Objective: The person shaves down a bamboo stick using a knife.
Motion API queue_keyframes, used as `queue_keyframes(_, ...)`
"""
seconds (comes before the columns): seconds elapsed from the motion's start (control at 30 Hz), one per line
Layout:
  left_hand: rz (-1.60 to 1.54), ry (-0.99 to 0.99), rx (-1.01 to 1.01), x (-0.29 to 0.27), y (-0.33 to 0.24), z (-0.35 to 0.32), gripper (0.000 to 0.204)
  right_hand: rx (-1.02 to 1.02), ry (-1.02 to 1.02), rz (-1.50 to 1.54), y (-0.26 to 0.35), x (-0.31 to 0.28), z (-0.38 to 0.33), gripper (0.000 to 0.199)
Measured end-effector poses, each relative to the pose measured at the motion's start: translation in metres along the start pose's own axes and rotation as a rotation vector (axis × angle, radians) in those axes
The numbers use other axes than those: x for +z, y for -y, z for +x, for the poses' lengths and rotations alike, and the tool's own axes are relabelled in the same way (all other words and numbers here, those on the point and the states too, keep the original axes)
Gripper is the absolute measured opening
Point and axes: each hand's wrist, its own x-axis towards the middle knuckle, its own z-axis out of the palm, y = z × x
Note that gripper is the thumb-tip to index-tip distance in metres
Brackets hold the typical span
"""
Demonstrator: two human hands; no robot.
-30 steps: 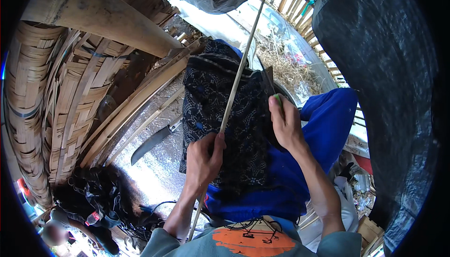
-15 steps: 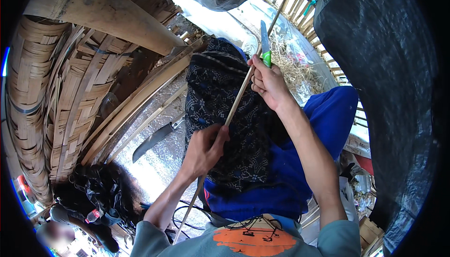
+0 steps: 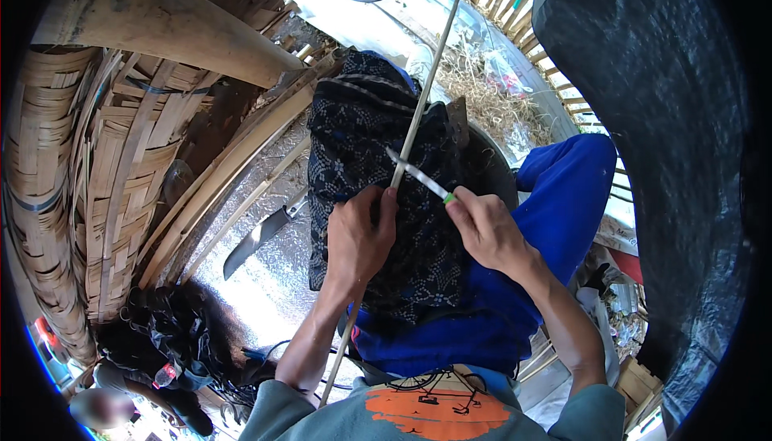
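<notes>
A long thin bamboo strip [image 3: 418,117] runs slantwise over my lap, from near my left elbow up toward the far fence. My left hand [image 3: 361,236] is closed around it at about its middle. In my right hand [image 3: 490,232] is a small knife [image 3: 422,176] with a green handle, mostly hidden by the fingers. Its blade lies across the strip just beyond my left hand, the tip pointing left. Under both hands, a black patterned cloth [image 3: 386,264] covers my lap over blue trousers [image 3: 563,192].
A broad cleaver-like knife [image 3: 256,242] lies on the floor to my left, beside long bamboo pieces [image 3: 233,172]. Rolled woven bamboo [image 3: 56,159] stands further left. Black sheeting [image 3: 643,119] hangs at the right. Another person [image 3: 137,393] is at the lower left.
My right hand has come back toward me with the knife, from far along the strip to close by my left hand. The left hand keeps its hold on the strip.
</notes>
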Motion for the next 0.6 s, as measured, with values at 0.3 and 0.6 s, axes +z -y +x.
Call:
queue_keyframes(0.3, 0.183, -0.134, 0.097, 0.019, 0.007, -0.010, 0.022, -0.017, 0.060, -0.272, -0.002, 0.016, 0.000, 0.029)
queue_keyframes(0.6, 0.052, -0.180, 0.045, 0.023, 0.004, -0.014, 0.019, 0.062, -0.087, -0.267, -0.004, 0.045, 0.004, 0.032)
